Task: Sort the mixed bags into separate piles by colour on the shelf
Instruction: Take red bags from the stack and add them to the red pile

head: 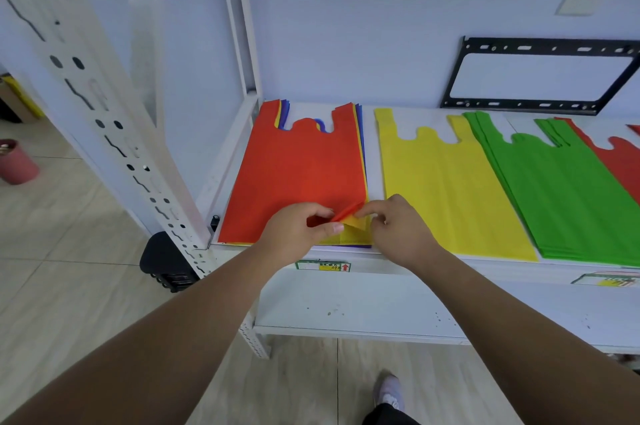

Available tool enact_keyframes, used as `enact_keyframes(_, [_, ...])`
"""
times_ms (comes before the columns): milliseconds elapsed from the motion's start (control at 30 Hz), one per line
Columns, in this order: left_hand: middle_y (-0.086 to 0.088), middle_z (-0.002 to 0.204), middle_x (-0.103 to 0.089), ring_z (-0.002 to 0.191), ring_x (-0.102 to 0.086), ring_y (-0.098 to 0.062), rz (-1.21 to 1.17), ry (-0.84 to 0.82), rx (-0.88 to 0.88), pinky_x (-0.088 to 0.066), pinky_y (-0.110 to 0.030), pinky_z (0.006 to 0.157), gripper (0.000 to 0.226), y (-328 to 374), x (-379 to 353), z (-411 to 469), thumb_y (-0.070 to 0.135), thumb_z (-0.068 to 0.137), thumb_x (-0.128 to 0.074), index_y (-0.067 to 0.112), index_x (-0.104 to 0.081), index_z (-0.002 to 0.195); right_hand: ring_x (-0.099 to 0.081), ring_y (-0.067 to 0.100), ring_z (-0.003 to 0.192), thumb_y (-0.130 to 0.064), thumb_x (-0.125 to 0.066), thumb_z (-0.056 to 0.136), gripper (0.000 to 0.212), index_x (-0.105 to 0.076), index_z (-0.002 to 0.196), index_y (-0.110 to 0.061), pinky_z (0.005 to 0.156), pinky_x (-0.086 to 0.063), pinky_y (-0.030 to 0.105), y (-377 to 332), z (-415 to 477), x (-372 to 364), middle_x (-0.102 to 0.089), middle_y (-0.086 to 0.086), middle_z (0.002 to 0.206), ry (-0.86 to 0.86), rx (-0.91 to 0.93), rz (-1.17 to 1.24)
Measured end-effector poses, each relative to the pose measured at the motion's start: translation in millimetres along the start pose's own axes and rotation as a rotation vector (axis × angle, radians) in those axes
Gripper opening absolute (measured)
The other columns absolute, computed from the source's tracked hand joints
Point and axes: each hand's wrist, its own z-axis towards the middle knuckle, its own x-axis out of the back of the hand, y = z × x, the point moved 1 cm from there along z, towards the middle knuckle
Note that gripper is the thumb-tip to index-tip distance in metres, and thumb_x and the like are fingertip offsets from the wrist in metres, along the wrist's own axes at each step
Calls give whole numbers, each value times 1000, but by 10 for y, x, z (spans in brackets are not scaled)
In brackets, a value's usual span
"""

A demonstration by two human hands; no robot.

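Observation:
A mixed stack of bags lies at the left of the white shelf [349, 300], with a red bag [298, 171] on top and yellow and blue edges showing under it. My left hand [298, 229] pinches the red bag's lifted front right corner. My right hand [401, 229] pinches the same corner from the right, where a yellow layer [353, 229] peels away beneath it. To the right lie a yellow pile [446, 189], a green pile [561, 192] and a red pile [620, 161] cut off by the frame edge.
A white perforated upright post [104, 102] stands at the left front of the shelf. A black metal frame [540, 74] leans on the back wall. On the floor sit a black object [166, 262] and a red bin [17, 163]. Shelf-edge labels [323, 266] face me.

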Motion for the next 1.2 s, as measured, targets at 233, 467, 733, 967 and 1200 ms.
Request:
enact_keyframes(233, [22, 111, -72, 110, -63, -2, -10, -8, 15, -49, -40, 101, 66, 22, 13, 4, 80, 69, -57, 34, -74, 113, -51, 22, 80, -24, -38, 78, 38, -73, 93, -25, 73, -45, 32, -30, 87, 5, -56, 3, 86, -77, -66, -7])
enact_keyframes(467, [17, 101, -71, 101, -63, -2, -50, 58, -72, -50, -34, 95, 33, 157, -11, -108, 55, 83, -72, 29, -74, 103, -72, 27, 72, -57, -49, 93, 52, -69, 103, -10, 52, -49, 27, -266, 212, 52, -78, 14, 95, -329, -483, 661])
enact_keyframes(733, [9, 90, -68, 82, -59, -6, 172, 74, -360, -50, -35, 75, 39, 243, -125, -362, 53, 97, -44, 25, -71, 100, -61, 18, 61, -19, -62, 95, 26, -64, 115, -4, 43, -45, 24, -234, 342, -50, -70, 8, 89, -146, -534, 835])
enact_keyframes(967, [7, 102, -70, 91, -66, -12, -370, 366, 97, -52, -34, 85, 64, 43, 342, -539, 82, 86, -33, 31, -65, 107, -75, 15, 66, -20, -61, 94, 17, -61, 110, -14, 46, -51, 20, -65, 223, 227, -77, 3, 79, -371, -521, 945])
enact_keyframes(1200, [-16, 124, -71, 118, -66, -33, -1262, -20, 636, -47, -50, 105, 107, -137, 802, -472, 94, 77, -27, 7, -67, 126, -74, 24, 81, -33, -53, 94, 27, -62, 112, -15, 56, -56, 25, 132, 74, 417, -75, 10, 81, -682, -524, 657])
